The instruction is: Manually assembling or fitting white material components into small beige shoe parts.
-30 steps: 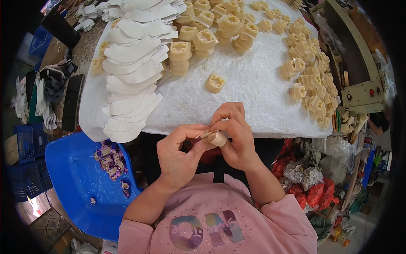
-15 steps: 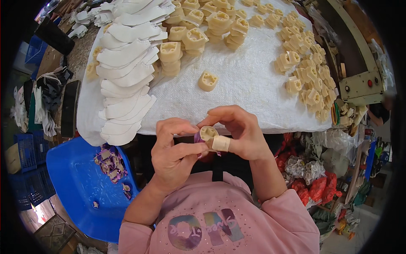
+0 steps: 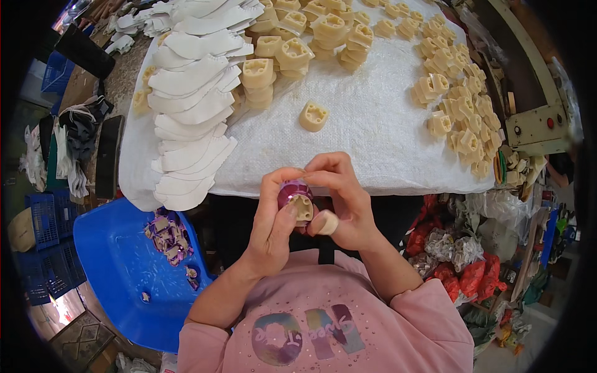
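Observation:
Between my two hands, at the near edge of the table, is a small cream molded block (image 3: pixel 303 210) with a hollowed, ribbed end. Shiny purple film (image 3: pixel 291 190) wraps its far side. My left hand (image 3: pixel 268 225) is closed on the block, thumb on its hollow end and fingers over the film. Fingertips of my right hand (image 3: pixel 348 208) meet the film from the other side; its thumb, wrapped in tan tape (image 3: pixel 326 222), stands a little off the block. A single bare cream block (image 3: pixel 313 116) sits alone on the table ahead of my hands.
White cloth covers the table (image 3: pixel 273 149). Overlapping white cut pieces (image 3: pixel 196 112) line its left side. Stacked cream blocks (image 3: pixel 329 31) stand at the back, more blocks (image 3: pixel 463 105) at right. Purple-wrapped pieces lie in a blue tub (image 3: pixel 118 273). Red bags (image 3: pixel 479 276) lie at lower right.
The block has turned in my hands, so its purple film now faces up and away. My left hand has wrapped further round it, and my right thumb has come away from its face.

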Demonstrator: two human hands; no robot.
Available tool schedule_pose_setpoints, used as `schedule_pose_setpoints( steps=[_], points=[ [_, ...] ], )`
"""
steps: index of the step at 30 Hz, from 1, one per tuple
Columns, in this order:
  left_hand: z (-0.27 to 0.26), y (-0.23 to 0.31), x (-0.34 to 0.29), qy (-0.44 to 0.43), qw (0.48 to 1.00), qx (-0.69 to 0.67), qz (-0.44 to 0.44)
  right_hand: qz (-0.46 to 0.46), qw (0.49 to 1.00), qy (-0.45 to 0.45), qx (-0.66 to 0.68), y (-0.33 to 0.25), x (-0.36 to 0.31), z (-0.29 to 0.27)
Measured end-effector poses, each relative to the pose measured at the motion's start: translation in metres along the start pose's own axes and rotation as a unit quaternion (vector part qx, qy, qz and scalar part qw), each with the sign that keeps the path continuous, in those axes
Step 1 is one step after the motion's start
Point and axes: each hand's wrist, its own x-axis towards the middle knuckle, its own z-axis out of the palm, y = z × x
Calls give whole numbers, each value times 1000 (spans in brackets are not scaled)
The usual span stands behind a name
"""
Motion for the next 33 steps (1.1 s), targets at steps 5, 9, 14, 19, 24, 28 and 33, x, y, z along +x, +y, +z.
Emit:
schedule_pose_setpoints(
  steps=[5,9,14,19,24,28,33],
  points=[
    [19,6,4,19,998,-55,34,278,906,-29,316,-8,11,0],
    [19,2,3,4,993,42,111,345,859,-154,345,-7,14,-4],
    [20,0,-2,20,997,9,74,201,943,-85,250,-5,2,13],
    [17,-1,9,191,976,69,82,126,970,-11,210,1,-15,33],
    [20,-3,8,190,978,11,85,156,946,-21,284,-5,-9,30],
    [16,-13,4,161,984,22,75,78,985,-2,151,-7,-7,31],
    [14,-2,7,80,988,-125,39,137,982,-4,132,-8,-3,23]
  ],
)
